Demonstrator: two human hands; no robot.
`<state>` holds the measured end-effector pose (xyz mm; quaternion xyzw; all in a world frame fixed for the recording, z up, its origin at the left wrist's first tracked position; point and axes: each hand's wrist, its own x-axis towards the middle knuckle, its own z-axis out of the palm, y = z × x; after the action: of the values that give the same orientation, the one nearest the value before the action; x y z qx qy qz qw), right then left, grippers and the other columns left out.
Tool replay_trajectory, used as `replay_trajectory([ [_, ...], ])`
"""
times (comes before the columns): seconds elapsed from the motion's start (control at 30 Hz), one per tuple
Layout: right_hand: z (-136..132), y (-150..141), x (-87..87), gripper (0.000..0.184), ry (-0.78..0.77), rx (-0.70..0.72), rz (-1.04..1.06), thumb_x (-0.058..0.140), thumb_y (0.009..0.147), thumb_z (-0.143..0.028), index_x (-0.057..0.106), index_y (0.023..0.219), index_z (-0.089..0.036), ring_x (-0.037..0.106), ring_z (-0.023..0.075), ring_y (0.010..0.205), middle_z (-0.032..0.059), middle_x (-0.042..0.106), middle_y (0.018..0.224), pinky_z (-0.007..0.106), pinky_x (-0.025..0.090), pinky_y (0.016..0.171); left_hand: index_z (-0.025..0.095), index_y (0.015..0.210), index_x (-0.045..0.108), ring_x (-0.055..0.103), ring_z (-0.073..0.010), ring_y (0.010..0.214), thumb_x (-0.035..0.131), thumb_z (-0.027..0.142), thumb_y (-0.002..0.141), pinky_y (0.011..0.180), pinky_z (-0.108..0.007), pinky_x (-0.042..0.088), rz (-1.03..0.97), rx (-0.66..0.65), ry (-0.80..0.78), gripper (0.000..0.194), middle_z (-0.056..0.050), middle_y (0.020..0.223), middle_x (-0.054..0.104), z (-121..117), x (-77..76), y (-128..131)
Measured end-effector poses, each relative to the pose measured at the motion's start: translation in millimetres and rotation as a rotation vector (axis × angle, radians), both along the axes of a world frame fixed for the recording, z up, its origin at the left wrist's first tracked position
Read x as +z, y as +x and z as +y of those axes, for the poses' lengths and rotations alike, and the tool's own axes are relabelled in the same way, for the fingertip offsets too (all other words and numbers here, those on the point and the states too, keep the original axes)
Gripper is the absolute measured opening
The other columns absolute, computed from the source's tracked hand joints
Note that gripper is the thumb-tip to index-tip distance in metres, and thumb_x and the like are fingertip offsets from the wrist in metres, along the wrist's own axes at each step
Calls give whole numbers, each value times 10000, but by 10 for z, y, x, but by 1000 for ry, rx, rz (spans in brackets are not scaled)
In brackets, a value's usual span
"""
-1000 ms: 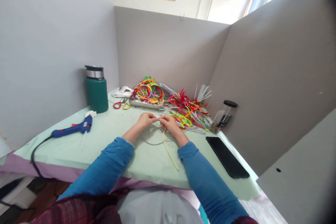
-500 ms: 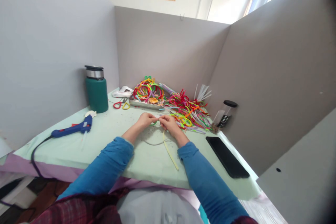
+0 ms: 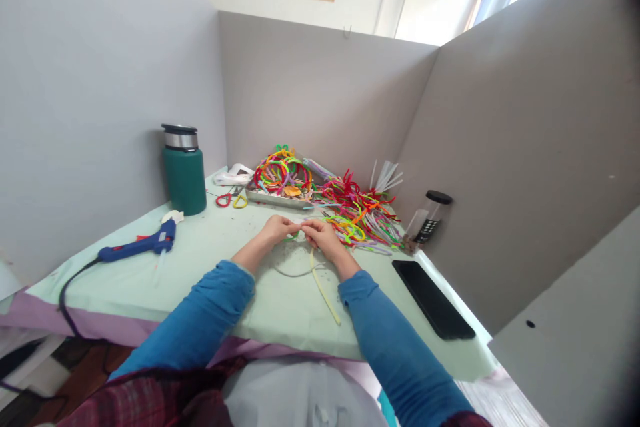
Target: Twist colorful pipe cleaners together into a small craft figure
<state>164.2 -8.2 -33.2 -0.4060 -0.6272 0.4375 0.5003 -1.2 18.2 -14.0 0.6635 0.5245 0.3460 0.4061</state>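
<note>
My left hand (image 3: 276,229) and my right hand (image 3: 321,235) meet fingertip to fingertip above the middle of the table. Both are closed in a pinch. A green pipe cleaner (image 3: 291,237) shows below the left fingers, held between the two hands; most of it is hidden by them. Just beneath, a thin grey pipe cleaner (image 3: 295,275) lies in a curve on the tablecloth. A pale yellow pipe cleaner (image 3: 324,290) runs from under my right hand towards the front edge.
Behind my hands are a metal tray (image 3: 277,199) of colourful pipe-cleaner shapes and a heap of pipe cleaners (image 3: 357,207). A blue glue gun (image 3: 140,243) and green bottle (image 3: 185,177) stand left. A black phone (image 3: 433,300) and clear jar (image 3: 427,223) are right. Grey partitions (image 3: 325,87) surround the table.
Almost nothing differs. The fingers of my right hand have shifted very slightly to the left, and both hands stay together in the same place.
</note>
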Motion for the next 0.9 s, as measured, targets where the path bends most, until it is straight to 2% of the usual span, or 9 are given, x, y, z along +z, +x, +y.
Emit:
replay_trajectory([
  [0.2,-7,-8,6,221,-2,-7,10,635,726,-375,653,842,-187,332,76,411,-48,480,531,232,221,415,127,683,660,275,-60,359,730,555,601,415,-249,176,-53,-12,-40,441,50,389,406,-4,-1,3],
  [0.47,-22,-4,19,207,5,-9,1,628,731,-363,650,843,-191,338,81,417,-46,480,534,236,229,421,140,636,610,236,-58,342,722,562,609,401,-250,152,-134,-80,-94,437,82,338,295,1,-2,-8],
  [0.7,-4,1,3,203,14,-11,-1,628,735,-364,651,837,-190,344,79,417,-41,492,541,234,239,419,138,597,585,229,-50,350,715,593,612,399,-247,148,-158,-114,-133,473,63,369,345,-75,45,6],
  [0.9,-13,2,16,205,18,-5,0,633,732,-368,645,825,-186,338,74,411,-44,486,535,231,231,412,129,584,569,185,-34,353,723,555,638,399,-253,106,-237,-207,-260,457,64,396,334,-98,89,-7],
])
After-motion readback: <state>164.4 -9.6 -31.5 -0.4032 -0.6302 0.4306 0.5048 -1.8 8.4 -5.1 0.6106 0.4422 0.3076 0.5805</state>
